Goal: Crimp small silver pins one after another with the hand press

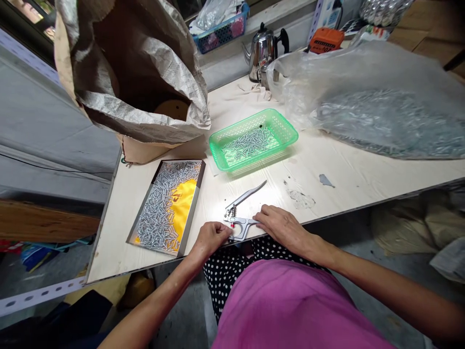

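Observation:
A metal plier-like hand press [240, 213] lies at the table's near edge, its long lever raised toward the green basket. My left hand [212, 237] is closed in a pinch at the tool's jaw end; what the fingers hold is too small to make out. My right hand [281, 224] rests with curled fingers on the tool's lower handle, holding it down. To the left lies a flat metal tray [193, 210] with a yellow bottom, covered with several small silvery metal pieces [160, 208].
A green plastic basket [286, 127] with more small metal pieces sits behind the tool. A big clear plastic bag [374, 97] of parts fills the right. A large open paper sack [145, 72] stands at back left, a steel kettle [263, 48] behind.

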`<state>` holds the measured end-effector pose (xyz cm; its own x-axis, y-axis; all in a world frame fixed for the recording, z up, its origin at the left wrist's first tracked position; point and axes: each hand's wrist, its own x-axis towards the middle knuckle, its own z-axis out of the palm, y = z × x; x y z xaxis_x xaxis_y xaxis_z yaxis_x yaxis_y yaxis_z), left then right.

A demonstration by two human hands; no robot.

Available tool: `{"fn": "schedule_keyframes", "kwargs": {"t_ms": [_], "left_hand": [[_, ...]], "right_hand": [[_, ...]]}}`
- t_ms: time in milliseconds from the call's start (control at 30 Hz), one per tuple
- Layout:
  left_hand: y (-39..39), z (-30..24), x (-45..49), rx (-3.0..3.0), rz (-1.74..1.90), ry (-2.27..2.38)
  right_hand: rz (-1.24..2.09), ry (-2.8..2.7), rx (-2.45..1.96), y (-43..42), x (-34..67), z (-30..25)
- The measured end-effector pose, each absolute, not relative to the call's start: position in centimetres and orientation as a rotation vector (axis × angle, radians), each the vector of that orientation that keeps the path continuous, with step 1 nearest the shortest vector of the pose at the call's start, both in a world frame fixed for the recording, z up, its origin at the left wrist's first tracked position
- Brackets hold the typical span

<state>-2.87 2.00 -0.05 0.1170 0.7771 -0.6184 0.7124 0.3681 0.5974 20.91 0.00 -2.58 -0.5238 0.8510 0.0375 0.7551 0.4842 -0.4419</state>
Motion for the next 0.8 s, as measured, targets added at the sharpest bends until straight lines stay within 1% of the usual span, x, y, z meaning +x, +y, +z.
{"fn": "schedule_keyframes", "kwargs": {"t_ms": [200, 300, 400, 567, 800], "left_hand": [[2.2, -0.3, -3.0, 1.385, 0.063, 1.580], [2.1, -0.4, -3.1, 1.384, 0.065, 1.572], [2.0, -0.3, -3.2, 1.373, 0.063, 1.570], [1.9, -0.2, -3.1, 1.334, 0.060, 1.559], [1.7, -0.5, -3.3, 1.351, 0.031, 1.591]], "right_hand": [[0.583, -2.456, -1.344, 0.2, 21.3, -1.8], [0.485, -2.425, -1.322, 1.3, 22.1, -1.5], [0.382, -2.510, -1.312, 3.1, 22.7, -1.9], [0.347, -2.655, -1.258, 5.3, 22.5, -2.2], [0.301, -2.685, -1.263, 5.6, 21.9, -1.6]]}}
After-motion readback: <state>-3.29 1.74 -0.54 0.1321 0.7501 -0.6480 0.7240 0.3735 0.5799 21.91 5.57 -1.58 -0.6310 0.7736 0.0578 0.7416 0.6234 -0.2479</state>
